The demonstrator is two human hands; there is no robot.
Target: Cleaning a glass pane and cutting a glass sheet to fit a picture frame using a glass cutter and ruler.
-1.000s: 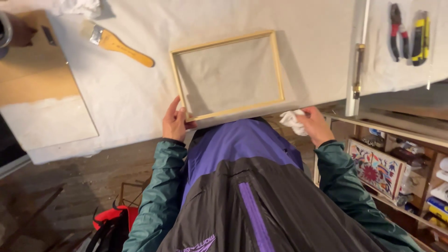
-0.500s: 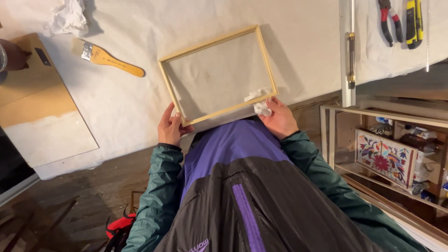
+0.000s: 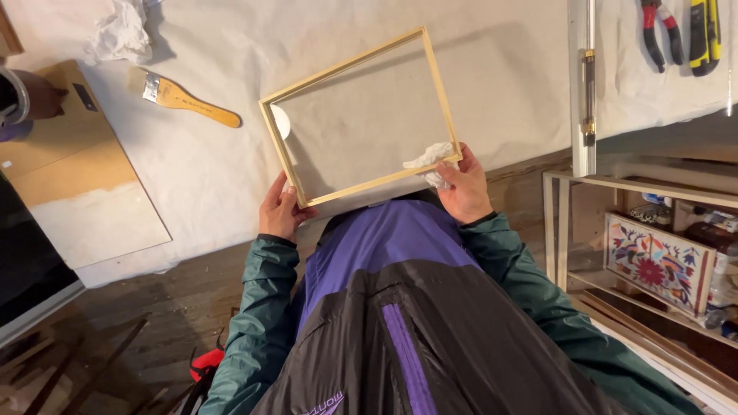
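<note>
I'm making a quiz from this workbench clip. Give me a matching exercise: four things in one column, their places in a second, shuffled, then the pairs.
Things:
1. wooden frame
2. paintbrush
3. white cloth
4. pliers

Places:
A. top right corner of the table
B. under the right hand, on the frame's near corner
C. held by both hands, left hand at its near left corner
D. lying left of the frame

Pairs: 1-C, 2-D, 3-B, 4-A

Jacket: I see purple chest, black lower panels, a purple centre stripe.
Sleeves: mine are dark green.
</note>
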